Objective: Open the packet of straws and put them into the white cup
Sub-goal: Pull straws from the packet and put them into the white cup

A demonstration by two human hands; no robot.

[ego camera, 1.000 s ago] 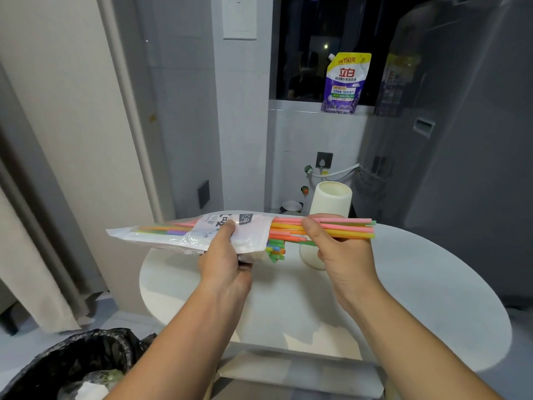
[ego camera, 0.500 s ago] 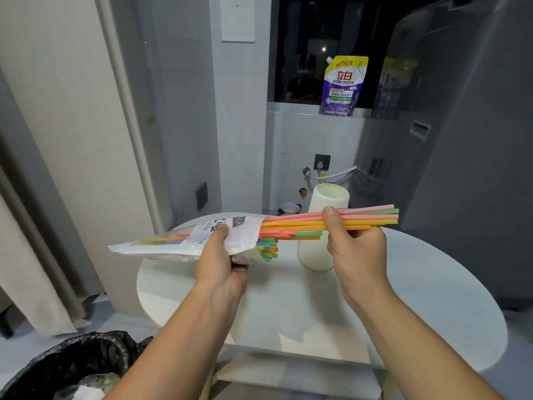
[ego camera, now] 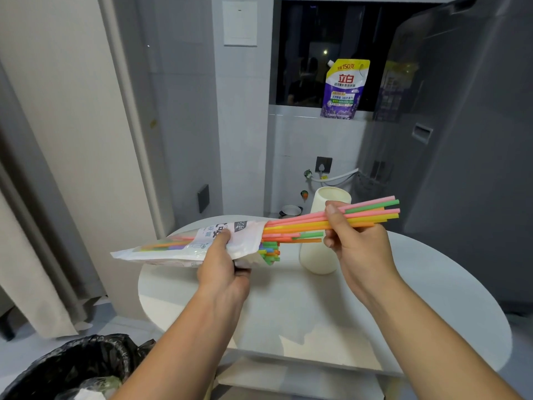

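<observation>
My left hand point(ego camera: 223, 268) grips the white plastic straw packet point(ego camera: 184, 243), which lies roughly level above the round white table point(ego camera: 432, 298) with its open mouth to the right. Several coloured straws point(ego camera: 300, 223) stick out of that mouth. My right hand point(ego camera: 353, 241) pinches a bundle of pink, green, orange and yellow ones, partly drawn out and slanting up to the right. More straws remain inside the packet, their short ends showing at the mouth. The tall white cup point(ego camera: 317, 255) stands upright on the table just behind my right hand, partly hidden by it.
A bin lined with a black bag point(ego camera: 72, 368) sits on the floor at bottom left. A purple detergent pouch point(ego camera: 344, 88) stands on the window ledge. A large grey appliance point(ego camera: 461, 140) fills the right side. A curtain point(ego camera: 34, 255) hangs at left.
My right hand has pulled the bundle of straws further out of the packet, to the right and slightly up. My left hand keeps hold of the packet in about the same place.
</observation>
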